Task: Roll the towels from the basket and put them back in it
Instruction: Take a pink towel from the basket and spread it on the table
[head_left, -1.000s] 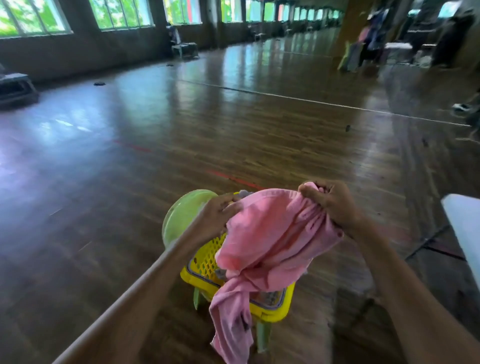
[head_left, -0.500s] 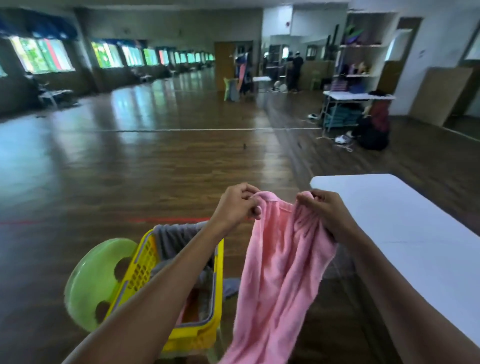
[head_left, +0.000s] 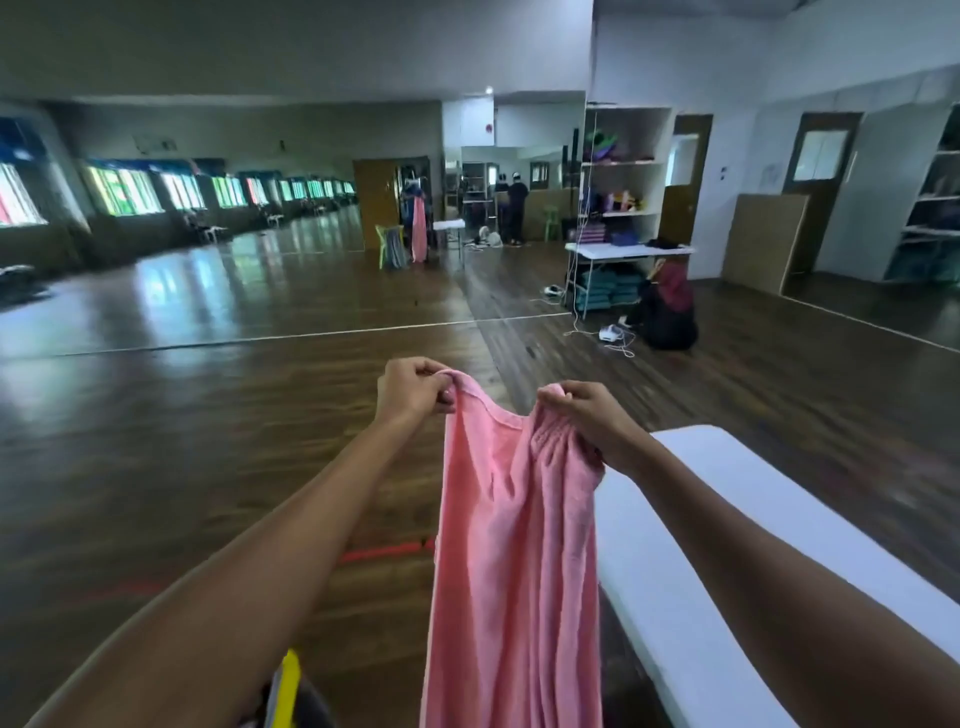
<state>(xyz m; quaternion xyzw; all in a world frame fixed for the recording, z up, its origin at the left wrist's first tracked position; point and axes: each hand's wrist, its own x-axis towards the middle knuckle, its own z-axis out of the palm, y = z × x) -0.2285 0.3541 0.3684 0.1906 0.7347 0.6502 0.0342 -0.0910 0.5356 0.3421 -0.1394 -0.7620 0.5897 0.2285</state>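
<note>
A pink towel (head_left: 511, 545) hangs straight down in front of me, held up by its top edge. My left hand (head_left: 413, 389) pinches the left corner and my right hand (head_left: 584, 415) grips the bunched right part of the edge. Both arms are stretched forward. Only a sliver of the yellow basket (head_left: 288, 686) shows at the bottom edge, under my left forearm; its contents are hidden.
A white table (head_left: 727, 519) stands close on my right, beside the towel. Dark wooden floor (head_left: 208, 415) stretches ahead. A person (head_left: 667, 306) sits on the floor by a far white table (head_left: 623, 252) and shelves. Other people stand in the distance.
The view has swung right and up; the basket and green stool have slid almost out of sight. My hands have lifted the towel and drawn apart along its top edge.
</note>
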